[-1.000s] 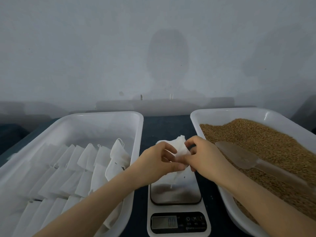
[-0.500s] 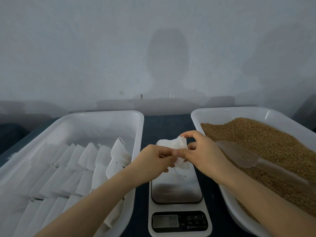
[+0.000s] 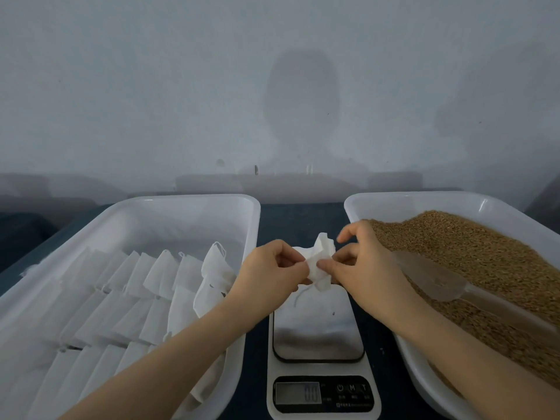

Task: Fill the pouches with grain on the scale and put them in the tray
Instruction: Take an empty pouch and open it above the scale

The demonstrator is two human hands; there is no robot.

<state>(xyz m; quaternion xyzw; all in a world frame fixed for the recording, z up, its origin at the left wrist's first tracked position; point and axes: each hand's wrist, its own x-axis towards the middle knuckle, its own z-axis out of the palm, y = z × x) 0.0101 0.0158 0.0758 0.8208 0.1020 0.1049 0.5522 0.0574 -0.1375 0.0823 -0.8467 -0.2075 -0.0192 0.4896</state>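
Head camera looks down on a dark desk (image 3: 300, 219) where both hands meet over the far end of the scale (image 3: 318, 334). The left hand (image 3: 272, 268) pinches one side of a small white pouch (image 3: 318, 259) between thumb and fingertips. The right hand (image 3: 366, 268) pinches the other side with thumb and a lower finger, its index finger lifted free. The pouch is crumpled and held in the air just above the steel plate, not resting on it, and its drawstring (image 3: 298, 298) dangles toward the plate.

The step in hand looks like opening the pouch mouth before filling. To do it well, each hand should catch only one layer of the fabric at the rim and draw the layers apart, rather than tugging the whole pouch sideways. The drawstring should be left slack, since a pull on it would cinch the mouth shut. Once the mouth gapes, the left hand alone can likely hold it open on the plate. That frees the right hand for the scoop (image 3: 433, 277), which lies half sunk in the grain (image 3: 469, 247) of the right tray (image 3: 409, 198). The display (image 3: 298, 392) appears to read zero, worth checking after the pouch lands. The left tray (image 3: 181, 201) holds rows of flat white pouches; whether any are filled I cannot tell.
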